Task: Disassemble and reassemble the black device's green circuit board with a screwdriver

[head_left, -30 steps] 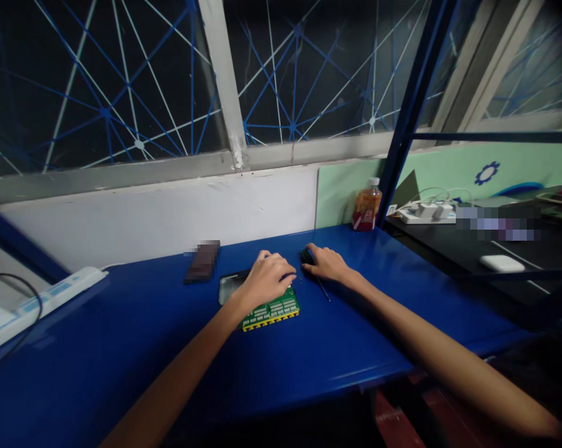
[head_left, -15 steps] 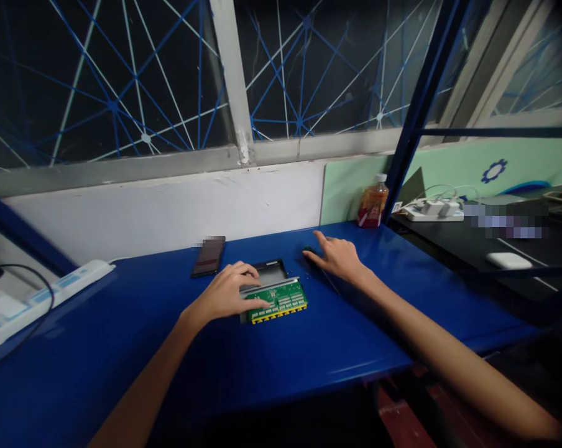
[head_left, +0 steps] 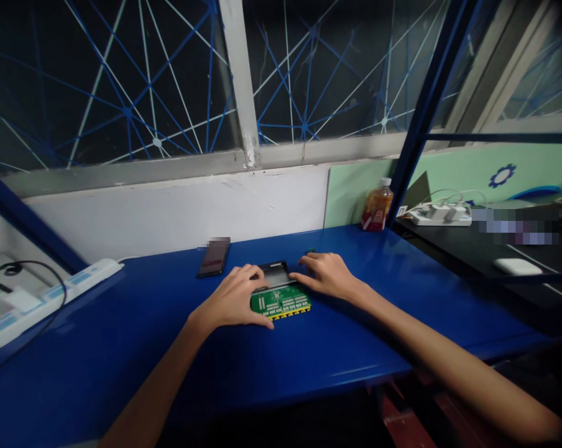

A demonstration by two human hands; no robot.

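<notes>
We are seeing a green, rectangular circuit board [head_left: 283,300] lying face up on the glossy blue tabletop [head_left: 355,348], small pale parts running in rows across it and a yellow toothed strip edging its near side. Along its far side we are seeing a shallow, black, rectangular casing [head_left: 278,274], its grey inside showing upward, its left end hiding from us.

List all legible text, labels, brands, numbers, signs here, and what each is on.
Readable words, brands or numbers: none.
Green panel: blue gear sign, no lettering visible.
Bottle: label too blurred to read.
Black case: small pale mark, too small to read.
Circuit board: any markings too small to read.
</notes>
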